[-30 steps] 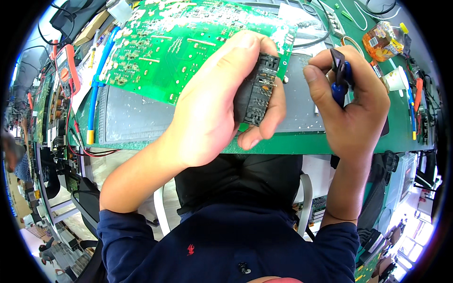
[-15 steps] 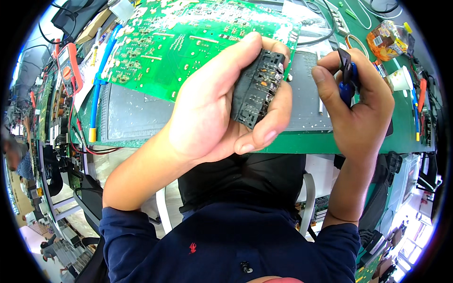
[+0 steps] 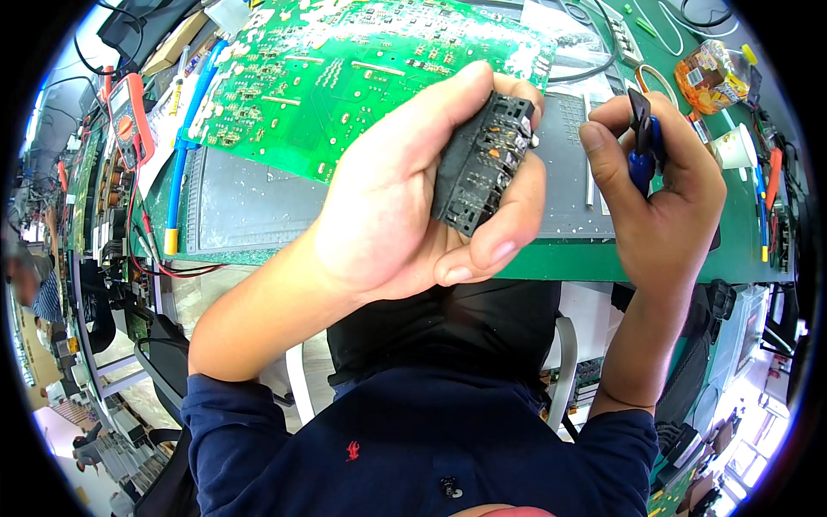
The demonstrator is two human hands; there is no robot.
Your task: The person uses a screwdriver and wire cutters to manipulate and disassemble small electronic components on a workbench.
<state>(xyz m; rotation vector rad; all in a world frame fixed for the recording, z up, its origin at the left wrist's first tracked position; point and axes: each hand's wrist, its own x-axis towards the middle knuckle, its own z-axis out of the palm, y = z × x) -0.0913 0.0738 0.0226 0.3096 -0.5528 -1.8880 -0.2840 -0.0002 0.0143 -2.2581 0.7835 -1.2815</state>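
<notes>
Clamping a black block [image 3: 476, 168] in its grip, the left hand [image 3: 388, 202] hangs over the gray mat [image 3: 250, 202] by the desk's [image 3: 568, 263] near edge while the right hand [image 3: 662, 189], grip closed on a blue-handled tool [image 3: 640, 169], hangs toward the right edge, and a green circuit board [image 3: 297, 121] lies toward the far edge.

Wearer's hands: two, one left hand [image 3: 379, 207], one right hand [image 3: 663, 194]. Black block [image 3: 461, 164]: one. Blue-handled tool [image 3: 639, 168]: one. Large green circuit board [image 3: 293, 121]: one. Grey mat [image 3: 250, 211]: one. Orange multimeter [image 3: 130, 125]: one. White cup [image 3: 735, 148]: one. Yellow-capped orange container [image 3: 711, 77]: one. Blue rods, yellow-ended: two, one thick rod [image 3: 177, 185], one slim rod [image 3: 761, 202]. Pale chair arms [image 3: 295, 383]: two. Stacked boards [image 3: 82, 198], left edge: several, too small for exact count.
</notes>
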